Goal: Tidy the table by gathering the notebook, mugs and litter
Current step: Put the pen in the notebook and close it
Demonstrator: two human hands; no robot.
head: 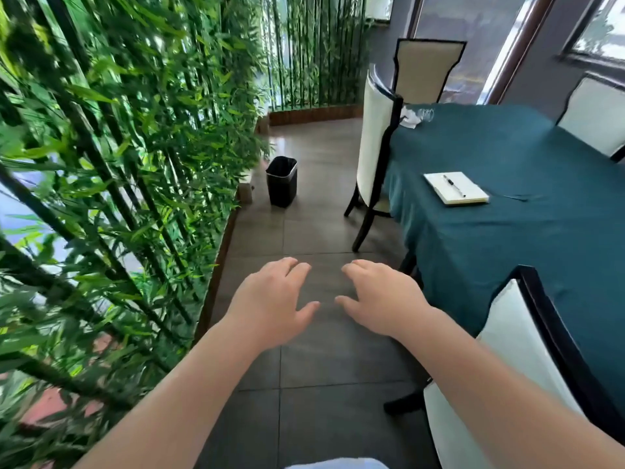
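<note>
So the notebook [456, 187] is lying open on the teal-clothed surface [507, 231], near its left edge, long axis running from the near right corner back toward the far left. A black pen [454, 186] rests on the page along that same line. No writing I can read on it. Further back from the notebook, at the surface's far corner, there's crumpled white litter [411, 118] beside something clear like glass. A cream chair [375, 143] stands just left of the notebook, another chair [527, 360] nearer the camera. A black bin [281, 181] sits on the floor well left of the notebook, beside the bamboo screen [101, 164]. Left hand [270, 306] and right hand [382, 299] hover over the floor tiles, grip loose, fingers spread, holding nothing.
</note>
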